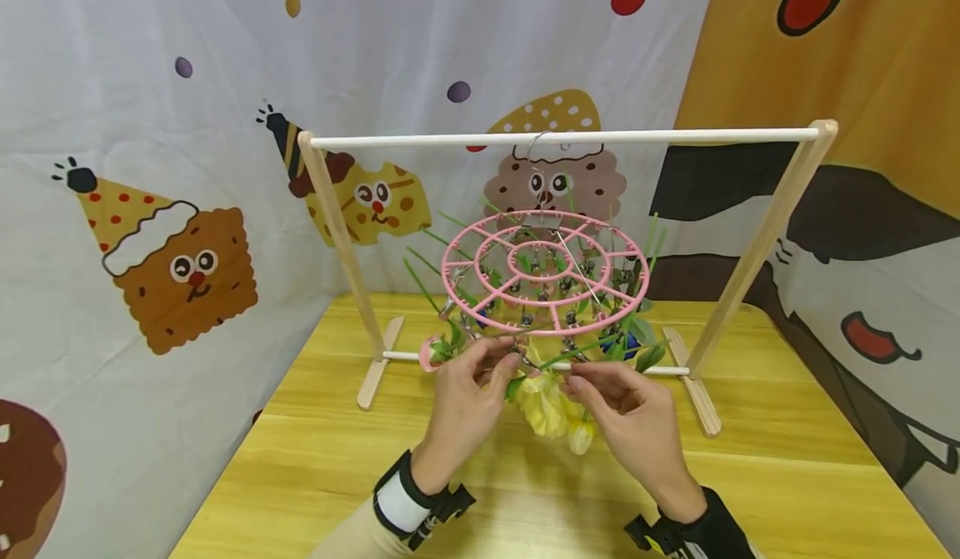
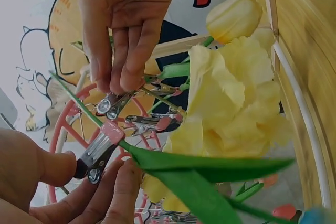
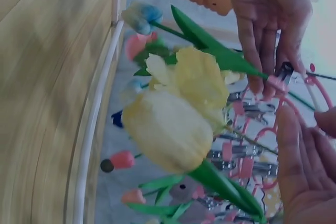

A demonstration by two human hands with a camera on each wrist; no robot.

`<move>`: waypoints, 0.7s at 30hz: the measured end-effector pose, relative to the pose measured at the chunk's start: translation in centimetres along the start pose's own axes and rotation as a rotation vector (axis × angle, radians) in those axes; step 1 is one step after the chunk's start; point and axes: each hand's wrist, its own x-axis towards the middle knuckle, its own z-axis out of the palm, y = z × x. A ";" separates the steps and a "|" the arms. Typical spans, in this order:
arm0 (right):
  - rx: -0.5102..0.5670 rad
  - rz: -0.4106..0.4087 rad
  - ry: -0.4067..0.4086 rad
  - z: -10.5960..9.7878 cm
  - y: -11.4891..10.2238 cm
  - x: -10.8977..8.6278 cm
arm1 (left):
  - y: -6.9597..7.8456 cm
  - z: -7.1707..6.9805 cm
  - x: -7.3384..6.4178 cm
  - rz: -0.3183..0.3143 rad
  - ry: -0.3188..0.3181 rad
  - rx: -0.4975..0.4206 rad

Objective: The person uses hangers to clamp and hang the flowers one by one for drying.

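A pink round clip hanger (image 1: 555, 330) hangs in front of me, with artificial flowers held in its metal clips. My left hand (image 1: 468, 392) pinches the handles of a metal clip with pink tips (image 2: 100, 148). Those tips cross the green stem of a blue-and-white tulip (image 3: 142, 17). At the hanger's front edge is my right hand (image 1: 633, 409), its fingertips at another metal clip (image 2: 113, 104); whether they grip it is hidden. A ruffled yellow flower (image 1: 543, 405) and a yellow tulip (image 1: 581, 436) hang head-down between the hands.
The hanger's hook loops over the white top bar (image 1: 420, 140) of a wooden stand (image 1: 772, 234) on a yellow wood-grain table (image 1: 300, 476). A pink flower (image 1: 429, 353) hangs at the left and a blue one (image 1: 621, 345) at the right. Behind is a cartoon-printed cloth (image 1: 375, 42).
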 end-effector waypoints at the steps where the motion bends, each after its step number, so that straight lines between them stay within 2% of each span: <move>1: -0.010 -0.009 -0.009 -0.2 0.1 -0.1 | 0.0 -0.1 -0.1 0.005 -0.003 0.003; 6: -0.053 -0.094 -0.042 -1.3 0.5 -0.8 | -0.1 -0.5 -0.5 0.011 -0.017 0.005; 11: -0.080 -0.187 -0.008 -2.8 1.4 -1.3 | -0.1 -1.0 -0.8 0.027 -0.026 0.000; 14: -0.090 -0.230 0.020 -3.8 2.0 -1.4 | -0.1 -1.3 -0.9 0.061 -0.020 0.023; 18: -0.076 -0.254 0.059 -5.1 2.8 -1.6 | -0.3 -2.0 -1.0 0.106 -0.009 0.066; 21: -0.097 -0.231 0.089 -6.1 3.2 -1.7 | -0.6 -2.6 -1.1 0.125 -0.014 0.089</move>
